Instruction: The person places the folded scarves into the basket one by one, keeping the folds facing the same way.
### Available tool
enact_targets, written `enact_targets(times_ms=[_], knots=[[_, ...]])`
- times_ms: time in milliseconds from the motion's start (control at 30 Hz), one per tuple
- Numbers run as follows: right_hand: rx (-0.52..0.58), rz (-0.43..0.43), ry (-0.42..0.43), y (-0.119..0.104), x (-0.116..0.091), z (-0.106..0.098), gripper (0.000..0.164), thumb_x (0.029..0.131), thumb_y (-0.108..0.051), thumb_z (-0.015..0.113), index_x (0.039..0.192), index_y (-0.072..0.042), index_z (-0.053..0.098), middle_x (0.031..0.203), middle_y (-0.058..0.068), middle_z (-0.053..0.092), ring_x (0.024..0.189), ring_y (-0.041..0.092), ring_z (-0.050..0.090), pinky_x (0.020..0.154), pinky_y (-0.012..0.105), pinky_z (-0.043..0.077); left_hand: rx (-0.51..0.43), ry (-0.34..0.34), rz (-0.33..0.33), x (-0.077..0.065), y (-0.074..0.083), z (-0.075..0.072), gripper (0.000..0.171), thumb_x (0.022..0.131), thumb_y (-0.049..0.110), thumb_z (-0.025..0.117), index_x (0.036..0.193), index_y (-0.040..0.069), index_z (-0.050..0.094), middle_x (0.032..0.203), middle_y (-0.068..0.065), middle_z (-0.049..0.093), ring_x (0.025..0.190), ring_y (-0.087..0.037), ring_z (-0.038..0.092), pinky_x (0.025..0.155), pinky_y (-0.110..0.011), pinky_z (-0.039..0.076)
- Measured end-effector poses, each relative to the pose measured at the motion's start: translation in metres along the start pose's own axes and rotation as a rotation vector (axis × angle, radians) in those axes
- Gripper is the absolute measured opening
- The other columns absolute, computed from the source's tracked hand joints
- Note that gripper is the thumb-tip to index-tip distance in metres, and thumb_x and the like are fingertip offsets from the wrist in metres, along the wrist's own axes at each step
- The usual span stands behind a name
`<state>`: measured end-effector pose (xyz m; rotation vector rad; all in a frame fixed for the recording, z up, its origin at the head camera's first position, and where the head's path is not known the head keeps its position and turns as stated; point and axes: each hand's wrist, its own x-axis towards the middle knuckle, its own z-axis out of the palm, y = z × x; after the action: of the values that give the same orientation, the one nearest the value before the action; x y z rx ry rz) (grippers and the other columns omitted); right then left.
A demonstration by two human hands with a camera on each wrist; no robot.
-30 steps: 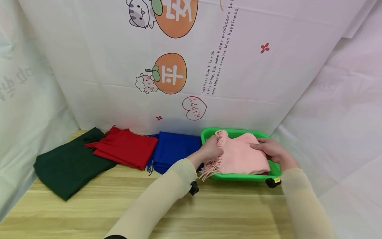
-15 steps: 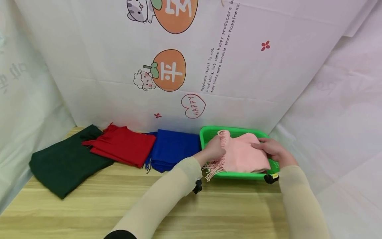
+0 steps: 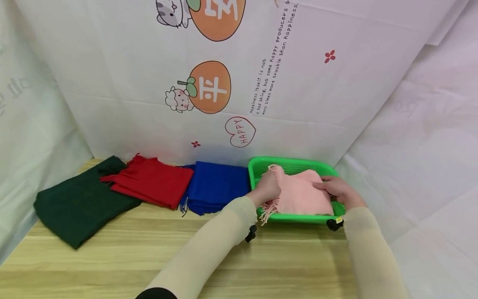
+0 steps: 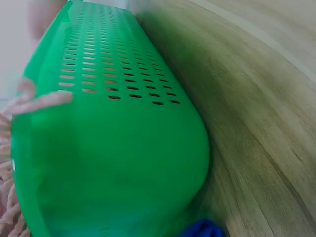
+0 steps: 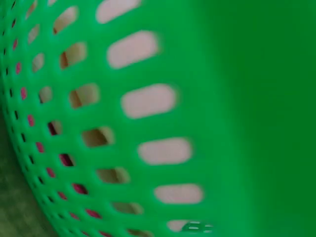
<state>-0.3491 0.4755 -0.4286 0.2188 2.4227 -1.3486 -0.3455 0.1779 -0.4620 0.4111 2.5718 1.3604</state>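
Observation:
A folded pink scarf (image 3: 302,193) with a fringed left end lies in the green basket (image 3: 295,218) in the head view. My left hand (image 3: 268,187) grips the scarf at its fringed end, over the basket's left side. At the opposite end my right hand (image 3: 337,190) pinches the scarf's right edge between thumb and fingers. Some fringe (image 4: 42,102) hangs over the basket rim in the left wrist view. The right wrist view is filled by the perforated basket wall (image 5: 222,148), with something magenta (image 5: 66,159) showing through its holes.
Left of the basket, a folded blue scarf (image 3: 218,185), a red scarf (image 3: 151,182) and a dark green folded cloth (image 3: 86,203) lie in a row on the wooden table (image 3: 112,257). A printed white sheet (image 3: 291,83) stands behind them.
Both hands have lowered the pink scarf slightly into the basket, and the left hand has shifted a little right relative to it. Its fringe hangs less far over the front rim.

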Motion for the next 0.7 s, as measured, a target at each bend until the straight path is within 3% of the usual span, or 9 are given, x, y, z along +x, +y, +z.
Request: enact_targets(times_ms=[33,133,233,300,367,433,533,600,700], knots=[[-0.012,-0.001,0.004,0.001,0.001,0.000,0.086,0.113,-0.029,0.069,0.173,0.008,0.020,0.107,0.004,0.075,0.084,0.017,0.075,0.076,0.039,0.066,0.035,0.005,0.010,0.008,-0.005,0.005,0.018,0.099,-0.009,0.053,0.102,-0.002,0.070,0.085,-0.007,0.066,0.055,-0.021,0.032,0.047,-0.033,0.027],[-0.060,-0.003,0.022,0.004,0.004,0.002,0.086,0.113,-0.030,0.069,0.173,0.008,0.020,0.109,0.006,0.074,0.082,0.017,0.074,0.075,0.039,0.065,0.153,-0.024,0.008,0.021,-0.013,0.013,0.043,0.099,-0.007,0.049,0.063,0.014,0.040,0.052,0.000,0.029,0.046,-0.017,0.020,0.054,-0.031,0.033],[-0.110,-0.016,0.030,0.006,0.006,0.003,0.085,0.114,-0.029,0.067,0.173,0.009,0.020,0.116,0.009,0.073,0.081,0.016,0.073,0.074,0.038,0.064,0.307,-0.072,0.001,0.015,-0.007,0.008,0.051,0.103,0.000,0.049,0.055,0.015,0.040,0.052,-0.002,0.036,0.047,-0.017,0.024,0.087,-0.033,0.050],[-0.126,-0.019,0.038,0.007,0.006,0.004,0.082,0.114,-0.027,0.067,0.172,0.010,0.022,0.118,0.011,0.073,0.080,0.015,0.073,0.074,0.037,0.064,0.352,-0.052,-0.014,0.010,-0.006,0.010,0.049,0.105,0.008,0.052,0.057,0.015,0.042,0.075,-0.010,0.063,0.053,-0.017,0.028,0.109,-0.035,0.044],[-0.139,-0.024,0.043,0.008,0.006,0.005,0.080,0.114,-0.025,0.067,0.170,0.012,0.024,0.119,0.012,0.072,0.079,0.014,0.073,0.073,0.037,0.064,0.288,-0.063,-0.051,-0.001,0.000,0.005,0.039,0.106,0.009,0.054,0.067,0.011,0.056,0.081,-0.012,0.063,0.054,-0.017,0.025,0.093,-0.034,0.049],[-0.161,-0.028,0.055,0.009,0.006,0.006,0.078,0.114,-0.024,0.067,0.168,0.014,0.027,0.121,0.016,0.071,0.078,0.013,0.072,0.072,0.036,0.064,0.163,-0.068,-0.091,-0.008,0.004,0.004,0.022,0.107,0.008,0.055,0.109,-0.003,0.073,0.078,-0.011,0.061,0.052,-0.016,0.022,0.067,-0.031,0.044],[-0.206,-0.038,0.076,0.010,0.006,0.007,0.076,0.114,-0.023,0.067,0.166,0.017,0.030,0.133,0.028,0.067,0.082,0.016,0.074,0.075,0.036,0.064,0.060,-0.103,-0.136,-0.019,0.014,-0.003,0.069,0.109,0.005,0.055,0.170,-0.011,0.028,0.056,-0.003,0.038,0.046,-0.015,0.017,0.050,-0.034,0.022],[-0.267,-0.050,0.096,0.011,0.005,0.008,0.075,0.113,-0.026,0.067,0.165,0.017,0.033,0.147,0.036,0.058,0.094,0.021,0.074,0.081,0.038,0.063,0.081,-0.111,-0.136,-0.023,0.016,-0.003,0.082,0.110,0.007,0.055,0.175,-0.005,0.007,0.056,-0.004,0.045,0.049,-0.017,0.019,0.050,-0.034,0.023],[-0.351,-0.062,0.122,0.011,0.005,0.011,0.074,0.112,-0.029,0.068,0.163,0.016,0.037,0.162,0.041,0.044,0.120,0.037,0.070,0.098,0.047,0.061,0.167,-0.108,-0.119,-0.030,0.020,-0.005,0.066,0.110,0.010,0.055,0.169,-0.010,0.033,0.068,-0.010,0.057,0.070,-0.026,0.062,0.061,-0.033,0.041]])
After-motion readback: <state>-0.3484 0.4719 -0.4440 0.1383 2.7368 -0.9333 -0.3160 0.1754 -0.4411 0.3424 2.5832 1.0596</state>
